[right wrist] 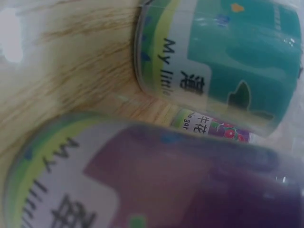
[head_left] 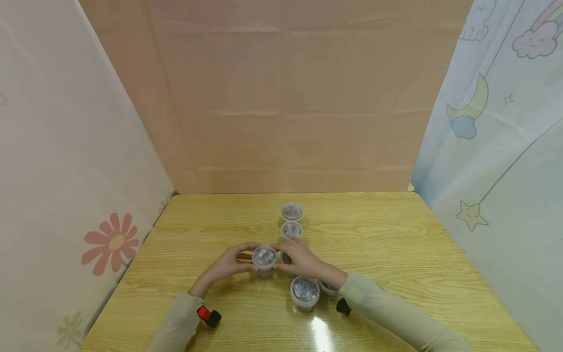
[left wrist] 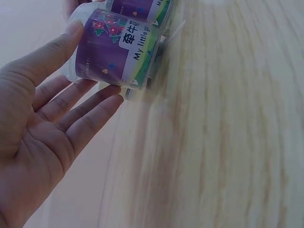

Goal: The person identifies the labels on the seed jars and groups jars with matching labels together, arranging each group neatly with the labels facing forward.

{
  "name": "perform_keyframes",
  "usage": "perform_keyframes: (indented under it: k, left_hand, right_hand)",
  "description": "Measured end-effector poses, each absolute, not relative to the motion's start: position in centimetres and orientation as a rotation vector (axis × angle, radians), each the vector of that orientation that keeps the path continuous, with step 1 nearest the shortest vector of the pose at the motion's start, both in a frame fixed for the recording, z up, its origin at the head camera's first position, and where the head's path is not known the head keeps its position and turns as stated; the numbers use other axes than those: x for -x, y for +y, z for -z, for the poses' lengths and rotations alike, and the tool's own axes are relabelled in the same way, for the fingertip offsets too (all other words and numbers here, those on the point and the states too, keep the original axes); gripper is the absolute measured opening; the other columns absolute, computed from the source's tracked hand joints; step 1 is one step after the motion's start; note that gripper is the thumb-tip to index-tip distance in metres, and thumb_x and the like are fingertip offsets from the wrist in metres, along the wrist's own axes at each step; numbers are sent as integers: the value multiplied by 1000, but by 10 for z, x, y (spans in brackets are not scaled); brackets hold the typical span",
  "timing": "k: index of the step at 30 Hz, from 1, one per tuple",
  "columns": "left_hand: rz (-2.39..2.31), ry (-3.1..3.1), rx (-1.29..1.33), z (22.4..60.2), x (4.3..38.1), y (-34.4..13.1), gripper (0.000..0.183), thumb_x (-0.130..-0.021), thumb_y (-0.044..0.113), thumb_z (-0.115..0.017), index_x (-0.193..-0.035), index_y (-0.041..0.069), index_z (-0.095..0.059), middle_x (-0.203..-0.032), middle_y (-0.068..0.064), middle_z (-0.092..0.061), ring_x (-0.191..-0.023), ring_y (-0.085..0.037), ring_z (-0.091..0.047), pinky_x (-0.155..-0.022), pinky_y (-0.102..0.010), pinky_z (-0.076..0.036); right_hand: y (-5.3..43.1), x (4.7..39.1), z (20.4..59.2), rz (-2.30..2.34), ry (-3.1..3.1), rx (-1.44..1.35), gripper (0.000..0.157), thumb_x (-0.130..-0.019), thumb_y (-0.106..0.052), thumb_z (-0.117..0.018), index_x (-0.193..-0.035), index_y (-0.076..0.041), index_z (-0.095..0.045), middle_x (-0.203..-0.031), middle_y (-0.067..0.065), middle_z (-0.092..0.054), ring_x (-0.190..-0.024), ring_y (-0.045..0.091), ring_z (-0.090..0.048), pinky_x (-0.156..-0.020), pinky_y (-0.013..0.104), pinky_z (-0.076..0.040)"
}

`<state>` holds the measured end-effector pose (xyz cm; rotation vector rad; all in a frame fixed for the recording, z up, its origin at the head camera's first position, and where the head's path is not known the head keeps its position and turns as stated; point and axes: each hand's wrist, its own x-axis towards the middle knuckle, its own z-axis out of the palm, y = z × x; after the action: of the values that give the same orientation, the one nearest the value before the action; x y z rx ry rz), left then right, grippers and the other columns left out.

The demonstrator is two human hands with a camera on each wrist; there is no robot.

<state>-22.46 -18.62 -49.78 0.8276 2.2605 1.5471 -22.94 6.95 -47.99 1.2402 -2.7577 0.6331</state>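
A small clear-lidded tub (head_left: 265, 257) stands upright between both hands. Its purple label with red flowers and the words "My little" shows in the left wrist view. My left hand (head_left: 230, 261) grips its left side, thumb and fingertips (left wrist: 114, 90) spread around the wall and rim. On the other side, the thumb and index finger of my right hand (head_left: 303, 259) hold the same tub by its rim. Whether it touches the table cannot be told. Another tub (head_left: 287, 258) is partly hidden under the right hand.
Two more tubs (head_left: 292, 211) stand in line farther back. Near the right forearm are a tub (head_left: 305, 293) and another (head_left: 328, 292) partly covered by the wrist. The right wrist view shows a teal-labelled tub (right wrist: 237, 52) and a purple one (right wrist: 156, 180) up close. A wooden table (head_left: 374, 230) lies beneath.
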Motion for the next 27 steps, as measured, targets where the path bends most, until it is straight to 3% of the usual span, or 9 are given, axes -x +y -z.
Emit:
perform_keyframes:
  k: [13, 27]
  left_hand:
    - [-1565, 2215, -836, 502, 227, -187, 61, -82, 12, -71, -136, 2, -43, -135, -20, -46, -114, -41, -52, -85, -29, -53]
    - [-1543, 2236, -846, 506, 228, -189, 62, -82, 15, -71, -136, 5, -44, -135, -17, -47, -114, -35, -54, -86, -28, -52]
  right_hand:
    - [68, 230, 483, -613, -2785, -1231, 53, -87, -35, -65, -130, -6, -53, -123, 3, -60, -117, 20, -52, -110, 58, -18]
    - [68, 228, 482, -608, -2791, -1228, 53, -88, -35, -63, -131, -7, -52, -125, 4, -59, -119, 21, -51, -111, 57, -17]
